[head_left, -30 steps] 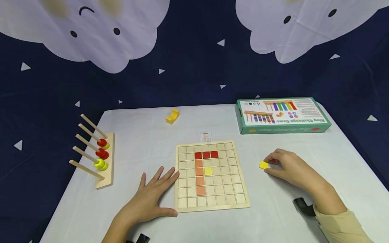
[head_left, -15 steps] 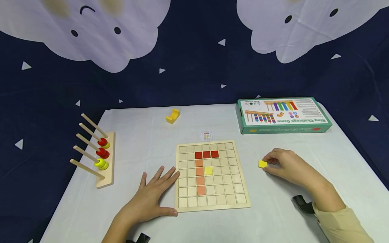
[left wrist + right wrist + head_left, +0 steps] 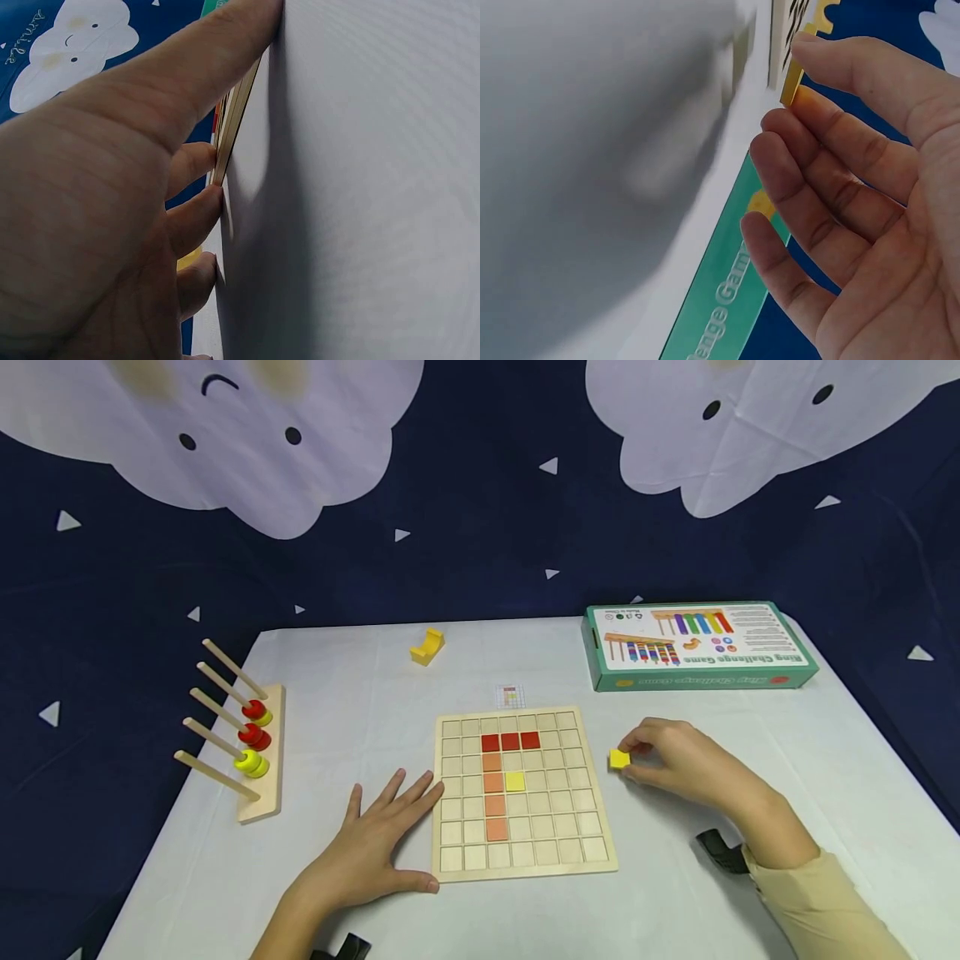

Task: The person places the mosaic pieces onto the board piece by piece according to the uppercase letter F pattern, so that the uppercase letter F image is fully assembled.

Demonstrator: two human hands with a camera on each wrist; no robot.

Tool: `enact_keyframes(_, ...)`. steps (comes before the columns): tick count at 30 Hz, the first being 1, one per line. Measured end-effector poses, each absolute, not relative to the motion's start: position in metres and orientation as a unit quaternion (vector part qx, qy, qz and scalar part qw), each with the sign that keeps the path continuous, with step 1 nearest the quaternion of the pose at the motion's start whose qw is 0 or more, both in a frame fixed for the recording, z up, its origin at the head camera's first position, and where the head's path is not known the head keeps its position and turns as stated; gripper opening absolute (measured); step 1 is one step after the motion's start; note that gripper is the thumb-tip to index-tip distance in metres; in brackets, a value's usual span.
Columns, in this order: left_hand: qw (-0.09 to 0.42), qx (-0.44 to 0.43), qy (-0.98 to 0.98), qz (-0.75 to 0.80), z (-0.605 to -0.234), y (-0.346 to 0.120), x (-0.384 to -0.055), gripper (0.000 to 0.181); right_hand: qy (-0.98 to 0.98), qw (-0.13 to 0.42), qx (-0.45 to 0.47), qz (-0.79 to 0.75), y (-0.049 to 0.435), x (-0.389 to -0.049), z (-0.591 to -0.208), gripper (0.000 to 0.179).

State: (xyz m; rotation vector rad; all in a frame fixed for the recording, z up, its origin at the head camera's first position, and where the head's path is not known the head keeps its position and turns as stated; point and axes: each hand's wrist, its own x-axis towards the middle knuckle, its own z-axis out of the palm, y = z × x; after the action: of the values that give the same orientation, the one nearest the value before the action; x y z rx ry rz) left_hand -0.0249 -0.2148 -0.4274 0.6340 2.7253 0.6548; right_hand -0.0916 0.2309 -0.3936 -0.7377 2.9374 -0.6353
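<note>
Between thumb and index finger, my right hand (image 3: 686, 764) pinches a small yellow square tile (image 3: 619, 759), just right of the board. The right wrist view shows the yellow tile (image 3: 798, 71) edge-on, other fingers loosely bent below it. My left hand (image 3: 371, 843) lies with fingers spread, thumb and fingertips at the left edge of the wooden grid board (image 3: 555, 852). Set in the grid are a row of red tiles (image 3: 510, 742), a column of orange tiles (image 3: 494, 806) and one yellow tile (image 3: 514, 781). A small printed pattern card (image 3: 510, 697) lies behind the board.
At the left stands a wooden peg rack (image 3: 270, 785) with red and yellow rings on several slanted pegs. A yellow curved block (image 3: 427, 647) sits at the back. The green Ring Challenge Game box (image 3: 705, 647) lies at the back right of the white-covered table.
My right hand has carried the yellow tile leftward, closer to the board's right edge. The left hand and the tiles in the grid have stayed in place.
</note>
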Motion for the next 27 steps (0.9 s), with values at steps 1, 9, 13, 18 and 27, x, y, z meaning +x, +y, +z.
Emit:
enact_keyframes(1, 0.134, 0.219, 0.940, 0.225, -0.427, -0.215, -0.025, 0.116, 0.948, 0.027, -0.240, -0.206, 0.228, -0.092, -0.393, 0.019)
enact_keyframes(9, 0.130, 0.219, 0.941, 0.222, -0.429, -0.215, -0.025, 0.117, 0.941, 0.057, -0.254, -0.217, 0.201, -0.097, -0.392, 0.019)
enact_keyframes(13, 0.130, 0.217, 0.941, 0.224, -0.430, -0.215, -0.025, 0.117, 0.935, 0.063, -0.270, -0.221, 0.188, -0.098, -0.392, 0.019)
enact_keyframes(18, 0.131, 0.216, 0.941, 0.224, -0.430, -0.214, -0.025, 0.117, 0.929, 0.071, -0.286, -0.225, 0.172, -0.100, -0.393, 0.016)
enact_keyframes(27, 0.134, 0.217, 0.942, 0.218, -0.431, -0.213, -0.025, 0.117, 0.923, 0.076, -0.305, -0.221, 0.154, -0.103, -0.397, 0.016)
